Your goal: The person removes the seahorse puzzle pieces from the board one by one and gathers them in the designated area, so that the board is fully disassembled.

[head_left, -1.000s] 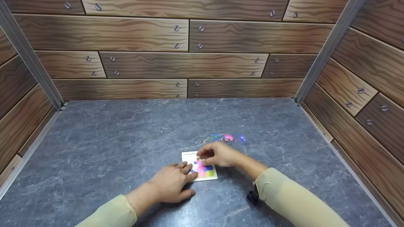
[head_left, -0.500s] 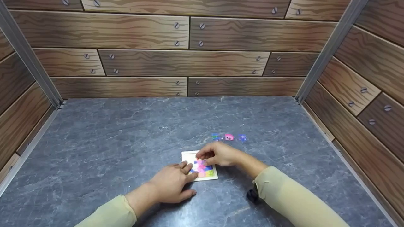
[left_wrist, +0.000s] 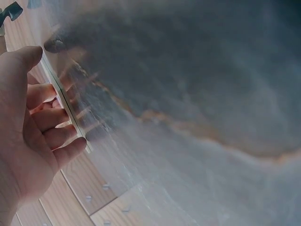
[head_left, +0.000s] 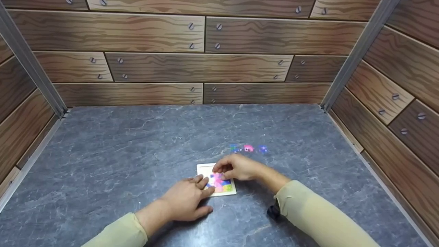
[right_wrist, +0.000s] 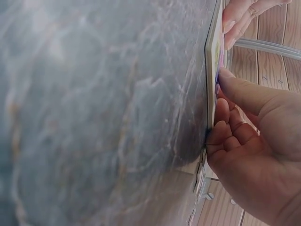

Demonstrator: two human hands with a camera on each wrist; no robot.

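A small white-framed puzzle board (head_left: 233, 191) with pink, blue, yellow and green pieces lies on the table. My left hand (head_left: 185, 200) rests on its left side with fingers extended; the thumb lies on the table. Seen from the left wrist, the fingers of my left hand (left_wrist: 40, 117) reach over the board's edge (left_wrist: 70, 110). My right hand (head_left: 240, 168) bends over the upper right part, thumb and fingertips around a pinkish puzzle piece (head_left: 218, 176), mostly hidden. In the right wrist view the thumb of my right hand (right_wrist: 254, 122) touches the board (right_wrist: 211, 94).
Beyond the right hand, three loose pieces lie in a row: a blue-green one (head_left: 234, 148), a pink one (head_left: 248, 148) and a blue one (head_left: 263, 149). Wood-patterned walls (head_left: 154, 68) enclose the grey marbled table (head_left: 137, 137) at the back and sides.
The right thumb and fingertips have shifted slightly on the board, and an orange-red patch by the fingertips is now barely visible. The left hand stays in place. The head view has tilted slightly.
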